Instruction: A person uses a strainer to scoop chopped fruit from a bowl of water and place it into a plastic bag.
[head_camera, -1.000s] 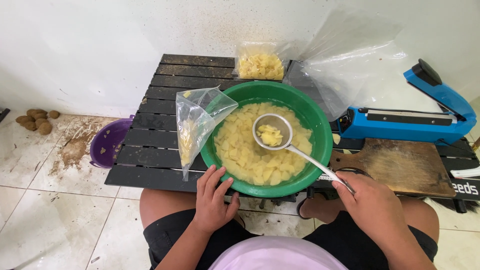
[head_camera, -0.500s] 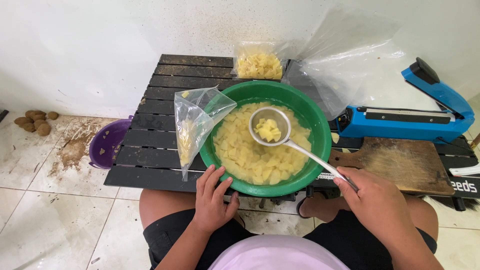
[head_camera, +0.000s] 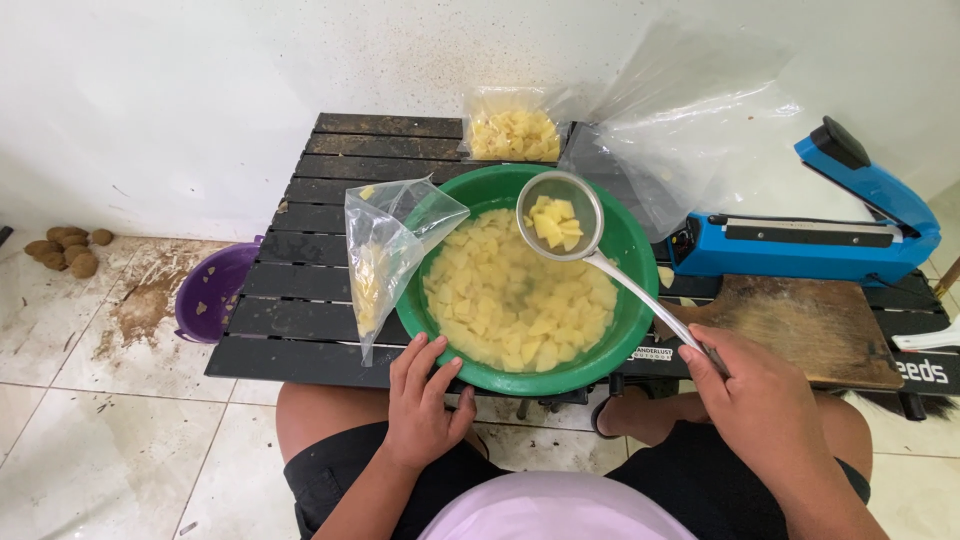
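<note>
Gripping strainer (head_camera: 560, 216) handle, right hand (head_camera: 757, 392) fingers closed; left hand (head_camera: 425, 398) fingers spread, empty, touching green bowl (head_camera: 630, 322) rim.

Clear plastic bag (head_camera: 385, 255) propped open at green bowl's left rim, few yellow pieces inside. Filled clear bag (head_camera: 513, 130) laid at table's far edge. Large empty clear bags (head_camera: 690, 130) heaped beside it, right.
</note>
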